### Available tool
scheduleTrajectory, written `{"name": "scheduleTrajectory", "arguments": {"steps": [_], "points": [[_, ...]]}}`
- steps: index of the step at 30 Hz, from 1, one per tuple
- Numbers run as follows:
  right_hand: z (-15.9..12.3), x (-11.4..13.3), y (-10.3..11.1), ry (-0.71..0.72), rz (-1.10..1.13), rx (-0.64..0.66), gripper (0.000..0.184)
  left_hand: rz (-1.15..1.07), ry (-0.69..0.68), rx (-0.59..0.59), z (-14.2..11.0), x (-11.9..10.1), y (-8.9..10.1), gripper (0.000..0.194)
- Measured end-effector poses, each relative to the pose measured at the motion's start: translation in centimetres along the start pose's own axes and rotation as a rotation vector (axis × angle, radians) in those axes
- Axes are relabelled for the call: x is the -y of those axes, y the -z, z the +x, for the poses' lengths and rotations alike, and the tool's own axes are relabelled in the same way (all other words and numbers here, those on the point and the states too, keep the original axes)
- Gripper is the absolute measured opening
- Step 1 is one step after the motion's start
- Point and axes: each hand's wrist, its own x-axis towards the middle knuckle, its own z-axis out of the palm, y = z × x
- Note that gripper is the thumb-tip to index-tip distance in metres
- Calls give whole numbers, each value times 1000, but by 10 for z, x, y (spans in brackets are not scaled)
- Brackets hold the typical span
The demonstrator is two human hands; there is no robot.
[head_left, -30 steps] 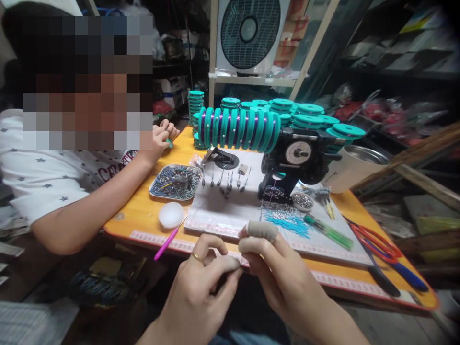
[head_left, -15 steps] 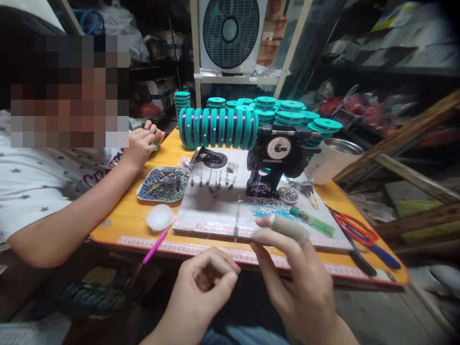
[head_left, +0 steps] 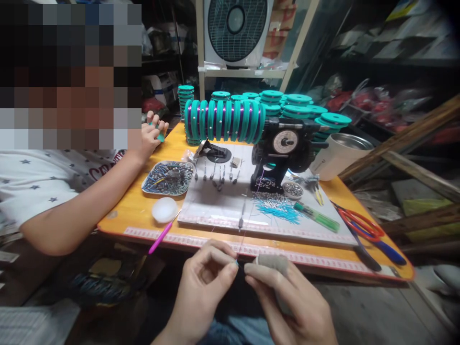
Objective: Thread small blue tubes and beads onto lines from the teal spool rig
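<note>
The left hand [head_left: 206,287] pinches a tiny blue bit [head_left: 236,262] between thumb and forefinger, just beyond the table's [head_left: 129,213] near edge; so small a thing seems to need that fine, tip-only hold. The right hand [head_left: 293,292] sits just beside it, taped forefinger and thumb drawn narrow; whether they grip anything is too blurred to tell. A thin line [head_left: 243,239] runs up from near the left fingertips toward the winder [head_left: 285,143], whose row of green spools [head_left: 224,122] lies sideways, probably so line can feed off freely. On the board [head_left: 210,206], a dark weight [head_left: 241,221] lies near the front edge, and loose blue pieces [head_left: 280,211] and a dish [head_left: 293,196] of beads lie within easy reach of the right hand. The tray [head_left: 144,187] and pink hook [head_left: 160,238] are on the left, likely apart to leave the middle free for the line.
</note>
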Motion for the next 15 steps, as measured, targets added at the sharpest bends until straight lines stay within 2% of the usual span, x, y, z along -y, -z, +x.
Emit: {"name": "scheduleTrajectory", "arguments": {"steps": [2,4,5,8,12,15], "points": [[0,-2,7,179,-112,-11,35,260,-209,-14,-1,-3,3,15],[5,-5,12,298,-130,23,37,459,-407,-24,-2,-6,5,14],[9,-7,14,301,-100,52,35,538,-500,-20,-2,-8,6,16],[25,-11,15,183,40,164,26,705,-717,7,-1,-12,8,22],[47,-12,13,170,88,358,22,806,-835,49,-1,-13,11,23],[59,-8,12,184,39,302,22,825,-884,74,0,-11,10,27]]}}
